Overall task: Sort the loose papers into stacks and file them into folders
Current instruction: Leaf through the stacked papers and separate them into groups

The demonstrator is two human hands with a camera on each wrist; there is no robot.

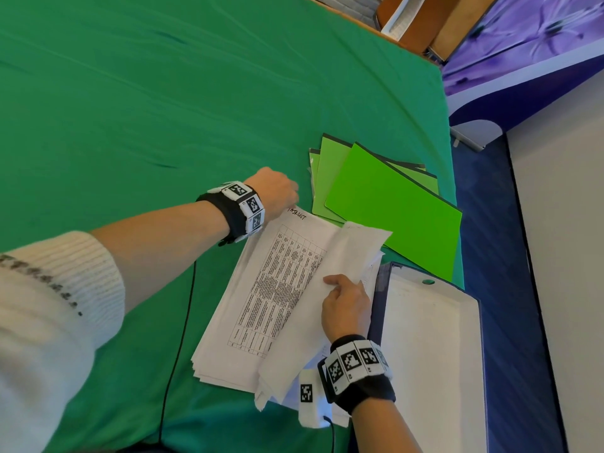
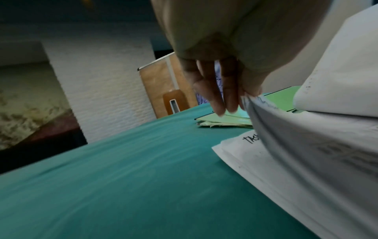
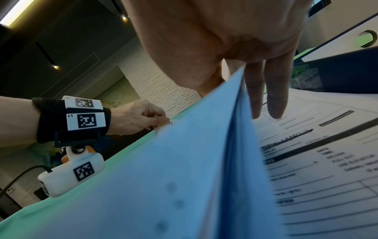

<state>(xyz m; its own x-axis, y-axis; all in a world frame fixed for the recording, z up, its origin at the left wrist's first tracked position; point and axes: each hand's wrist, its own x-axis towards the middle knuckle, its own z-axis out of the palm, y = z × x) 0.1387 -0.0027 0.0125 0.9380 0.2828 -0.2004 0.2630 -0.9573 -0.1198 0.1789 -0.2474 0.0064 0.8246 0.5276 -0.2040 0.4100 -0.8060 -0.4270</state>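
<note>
A stack of white printed papers (image 1: 261,308) lies on the green tablecloth (image 1: 163,109). My left hand (image 1: 284,199) pinches the far left corner of the top table-printed sheets (image 2: 306,145), lifting them off a page with handwriting (image 2: 249,139). My right hand (image 1: 343,299) grips a bundle of turned-over sheets (image 1: 330,279) along the stack's right side, thumb on top; in the right wrist view its fingers (image 3: 266,97) reach under that bundle (image 3: 184,169), above a printed form (image 3: 319,153). Several bright green folders (image 1: 389,197) lie fanned just beyond the papers.
An open blue binder with a white inside (image 1: 431,338) lies at the table's right edge, next to the stack. A black cable (image 1: 178,338) runs over the cloth on the near left. Wooden chairs (image 1: 434,24) stand past the far table edge.
</note>
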